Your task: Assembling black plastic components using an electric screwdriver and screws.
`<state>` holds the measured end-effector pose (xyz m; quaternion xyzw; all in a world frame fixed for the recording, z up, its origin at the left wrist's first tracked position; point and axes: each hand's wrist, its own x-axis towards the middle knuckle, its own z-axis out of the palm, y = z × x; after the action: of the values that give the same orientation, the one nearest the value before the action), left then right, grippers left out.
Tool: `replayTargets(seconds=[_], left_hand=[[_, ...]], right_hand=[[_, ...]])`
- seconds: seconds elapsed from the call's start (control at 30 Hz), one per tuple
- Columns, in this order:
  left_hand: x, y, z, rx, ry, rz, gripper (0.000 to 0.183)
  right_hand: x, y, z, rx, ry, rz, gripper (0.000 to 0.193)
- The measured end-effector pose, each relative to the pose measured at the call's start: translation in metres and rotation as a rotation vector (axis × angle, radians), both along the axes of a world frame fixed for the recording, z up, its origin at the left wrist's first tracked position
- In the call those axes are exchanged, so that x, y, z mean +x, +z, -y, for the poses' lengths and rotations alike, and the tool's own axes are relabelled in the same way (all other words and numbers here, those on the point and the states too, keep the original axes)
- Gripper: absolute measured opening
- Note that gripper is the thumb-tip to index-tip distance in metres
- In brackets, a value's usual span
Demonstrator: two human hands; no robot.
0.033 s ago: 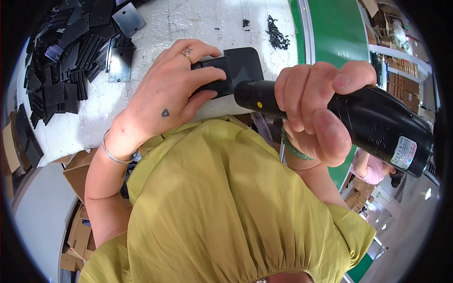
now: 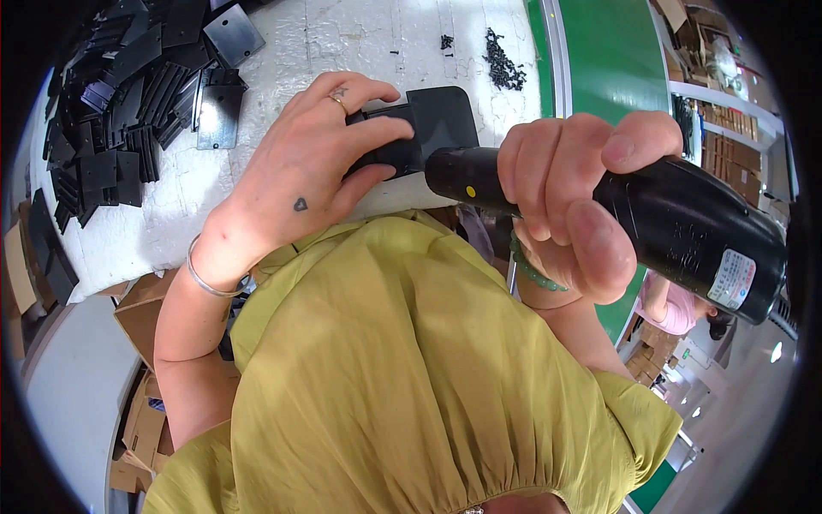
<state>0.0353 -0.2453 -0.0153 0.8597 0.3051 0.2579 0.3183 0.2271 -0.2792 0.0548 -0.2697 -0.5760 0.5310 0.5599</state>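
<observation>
My left hand [image 2: 300,163] is closed on a black plastic part [image 2: 443,120] at the table's near edge, fingers and thumb pressed on its left portion. Its right end is a broad, round-cornered panel. My right hand [image 2: 574,180] wraps round a black corded electric screwdriver [image 2: 685,224] with a yellow dot near its front. The screwdriver lies sideways, its front end against or just over the near right edge of the black part; its tip is hidden.
Flat black plates [image 2: 128,103] are heaped on the white tabletop [image 2: 342,43] at the left. Small dark screws [image 2: 503,64] form a pile at the far right, with a few strays beside it. A green surface [image 2: 604,60] runs along the right. Behind, at right, is a person in pink [image 2: 666,307].
</observation>
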Motion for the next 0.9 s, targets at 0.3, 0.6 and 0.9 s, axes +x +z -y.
replayTargets(seconds=[0.3,0.6,0.9], left_hand=[[0.001,-0.003,0.003,-0.151,0.065,-0.039,0.049],[0.002,-0.009,0.003,-0.109,0.086,0.018,0.047],[0.002,-0.015,0.004,-0.119,0.122,0.05,0.044]], right_hand=[[0.0,0.0,0.0,0.028,0.09,0.036,0.032],[0.0,0.005,0.0,0.068,0.132,0.107,0.031],[-0.003,0.008,0.005,0.098,0.141,0.276,0.03]])
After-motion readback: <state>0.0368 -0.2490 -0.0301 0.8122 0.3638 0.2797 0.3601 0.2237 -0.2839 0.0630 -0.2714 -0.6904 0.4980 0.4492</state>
